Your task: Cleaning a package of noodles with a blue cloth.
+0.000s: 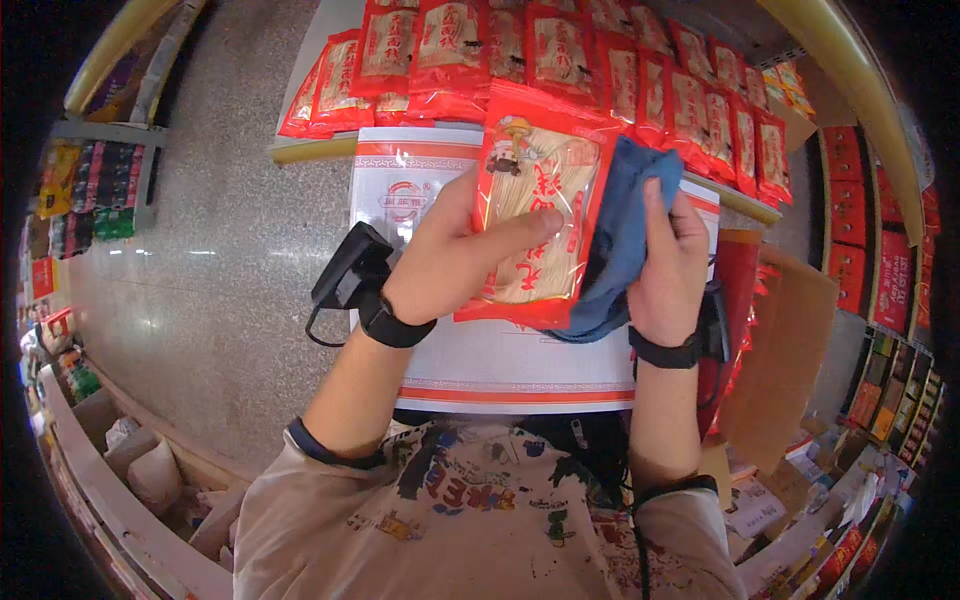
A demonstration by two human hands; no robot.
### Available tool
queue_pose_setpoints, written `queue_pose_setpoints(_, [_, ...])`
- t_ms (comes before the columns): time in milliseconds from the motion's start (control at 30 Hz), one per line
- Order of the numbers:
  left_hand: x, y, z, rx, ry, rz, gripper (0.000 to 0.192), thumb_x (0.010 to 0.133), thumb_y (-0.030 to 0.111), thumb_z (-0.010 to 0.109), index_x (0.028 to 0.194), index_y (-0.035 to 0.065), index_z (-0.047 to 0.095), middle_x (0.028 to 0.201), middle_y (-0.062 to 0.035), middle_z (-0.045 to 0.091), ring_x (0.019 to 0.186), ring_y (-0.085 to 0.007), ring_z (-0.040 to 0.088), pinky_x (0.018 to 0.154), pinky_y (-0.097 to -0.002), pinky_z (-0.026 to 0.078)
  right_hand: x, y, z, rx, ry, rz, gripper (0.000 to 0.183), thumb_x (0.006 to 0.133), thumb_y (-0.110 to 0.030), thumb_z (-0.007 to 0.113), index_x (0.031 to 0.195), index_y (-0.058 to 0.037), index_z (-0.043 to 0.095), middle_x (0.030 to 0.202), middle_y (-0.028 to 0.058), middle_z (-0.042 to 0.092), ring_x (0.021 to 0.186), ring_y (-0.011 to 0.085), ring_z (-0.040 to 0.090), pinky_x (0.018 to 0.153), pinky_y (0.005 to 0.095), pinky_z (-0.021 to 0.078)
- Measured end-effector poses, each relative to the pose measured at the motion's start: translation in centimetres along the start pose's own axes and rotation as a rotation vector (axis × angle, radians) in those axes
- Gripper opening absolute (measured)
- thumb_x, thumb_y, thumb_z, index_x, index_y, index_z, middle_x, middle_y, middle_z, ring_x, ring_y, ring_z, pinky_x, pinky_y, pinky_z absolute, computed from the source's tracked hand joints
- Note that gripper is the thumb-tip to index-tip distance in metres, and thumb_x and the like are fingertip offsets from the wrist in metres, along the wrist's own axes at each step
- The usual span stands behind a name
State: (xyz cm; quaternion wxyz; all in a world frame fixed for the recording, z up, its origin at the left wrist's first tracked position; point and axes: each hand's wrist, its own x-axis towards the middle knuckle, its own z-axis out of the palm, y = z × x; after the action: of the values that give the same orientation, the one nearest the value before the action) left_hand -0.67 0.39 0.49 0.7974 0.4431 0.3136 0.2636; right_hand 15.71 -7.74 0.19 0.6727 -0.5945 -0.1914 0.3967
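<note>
My left hand (469, 251) grips a red-edged clear packet of dried noodles (544, 259) by its left side, with the thumb lying across the front. In my right hand (671, 270) is a bunched blue cloth (626, 217), pinched between thumb and fingers. The cloth lies against the packet's right edge, and part of it is hidden behind the packet. Below both hands is a white carton (517, 367) with red-orange borders. A black device is strapped to each wrist.
Rows of similar noodle packets (562, 49) fill the shelf beyond the carton. An open cardboard box (784, 360) with red packets stands at right. Stocked shelves (847, 217) rise at far right. Grey speckled floor (217, 225) and a low shelf with bags (154, 472) are at left.
</note>
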Motion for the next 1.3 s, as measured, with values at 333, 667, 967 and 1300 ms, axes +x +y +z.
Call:
queue_pose_setpoints(333, [-0.4,0.4,-0.2,0.089,-0.186,-0.054,0.037,0.085,0.008,0.066,0.118,0.0011,0.051,0.104,-0.0020,0.062,0.090,-0.0073,0.057,0.079,-0.0263,0.049,0.0,-0.7,-0.9,0.096,-0.098,0.014,0.025,0.091,-0.013,0.060,0.111,0.0017,0.059,0.099,0.0043,0.065,0.085,0.0075,0.059,0.076,0.0232,0.0482])
queue_pose_setpoints(667, [-0.1,-0.3,-0.1,0.298,-0.295,-0.020,0.043,0.084,0.010,0.068,0.121,0.0007,0.049,0.104,-0.0030,0.062,0.091,-0.0089,0.058,0.081,-0.0265,0.049,-0.3,0.1,-0.4,0.086,-0.135,0.071,0.020,0.091,-0.014,0.060,0.104,0.0016,0.062,0.092,0.0038,0.066,0.078,0.0056,0.059,0.071,0.0217,0.0489])
queue_pose_setpoints(967, [0.1,-1.1,-0.6,0.153,-0.250,0.012,0.042,0.086,0.017,0.066,0.121,0.0023,0.048,0.100,-0.0039,0.062,0.087,-0.0111,0.059,0.076,-0.0278,0.049,0.2,0.2,-0.8,0.048,-0.065,0.012,0.016,0.091,-0.011,0.060,0.101,0.0013,0.062,0.090,0.0019,0.065,0.077,0.0053,0.058,0.070,0.0208,0.0467])
queue_pose_setpoints(1300, [0.5,-0.4,-1.7,-0.512,-0.125,0.318,0.050,0.094,0.026,0.051,0.135,0.0006,0.037,0.129,-0.0116,0.051,0.119,-0.0215,0.050,0.104,-0.0379,0.035,0.9,0.4,-2.0,0.261,-0.009,0.065,0.020,0.094,-0.017,0.054,0.109,-0.0033,0.058,0.105,0.0055,0.064,0.091,0.0137,0.062,0.079,0.0277,0.0491])
